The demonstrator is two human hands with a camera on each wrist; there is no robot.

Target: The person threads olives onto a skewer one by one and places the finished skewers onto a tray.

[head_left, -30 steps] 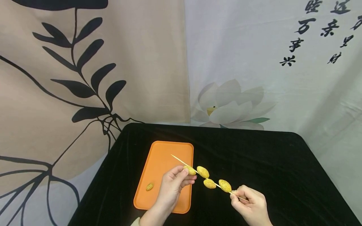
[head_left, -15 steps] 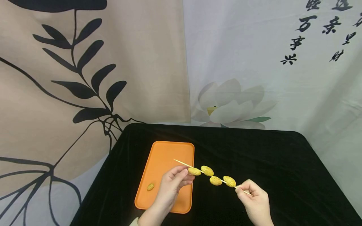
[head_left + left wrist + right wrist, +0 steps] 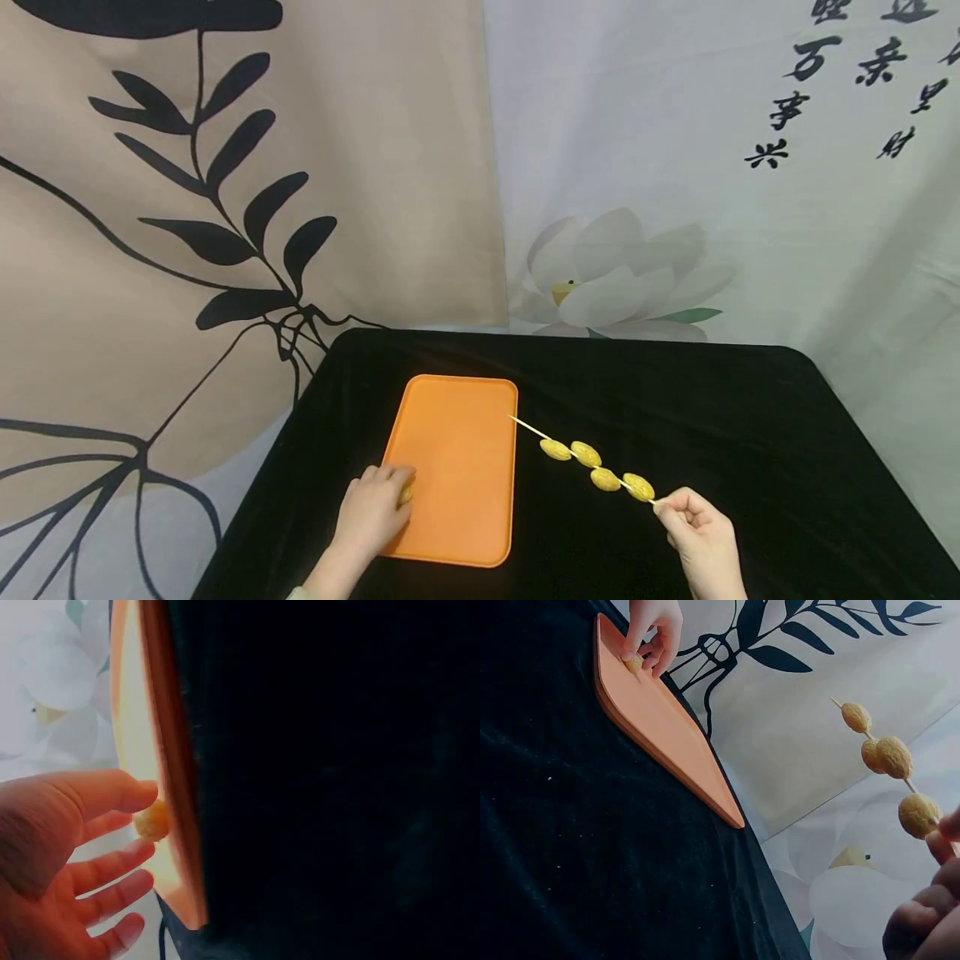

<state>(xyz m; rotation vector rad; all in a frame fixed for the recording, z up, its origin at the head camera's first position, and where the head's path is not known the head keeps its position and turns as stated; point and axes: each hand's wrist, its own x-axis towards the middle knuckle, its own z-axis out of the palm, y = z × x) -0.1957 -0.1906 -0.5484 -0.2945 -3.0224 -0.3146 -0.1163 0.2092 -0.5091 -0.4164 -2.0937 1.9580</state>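
Observation:
My right hand [image 3: 701, 537] pinches the blunt end of a thin wooden skewer [image 3: 531, 428]. Several yellow, wrinkled oval pieces [image 3: 586, 454] are threaded along it, and its bare pointed tip reaches up and left to the edge of the orange tray [image 3: 459, 467]. At the tray's left side, my left hand [image 3: 371, 512] has its thumb and fingertips around one loose yellow oval piece [image 3: 152, 821]. That piece is mostly covered by the fingers in the head view. In the right wrist view, the left hand [image 3: 656, 634] is seen bent over the same piece.
A black cloth [image 3: 637, 392] covers the table under the tray. Behind it hangs a curtain [image 3: 405, 167] printed with dark leaves, a lotus and characters. The skewer is held above the cloth, right of the tray.
My left hand has let go of the uppermost piece on the skewer and moved down-left to the loose piece on the tray. My right hand has carried the skewer to the right.

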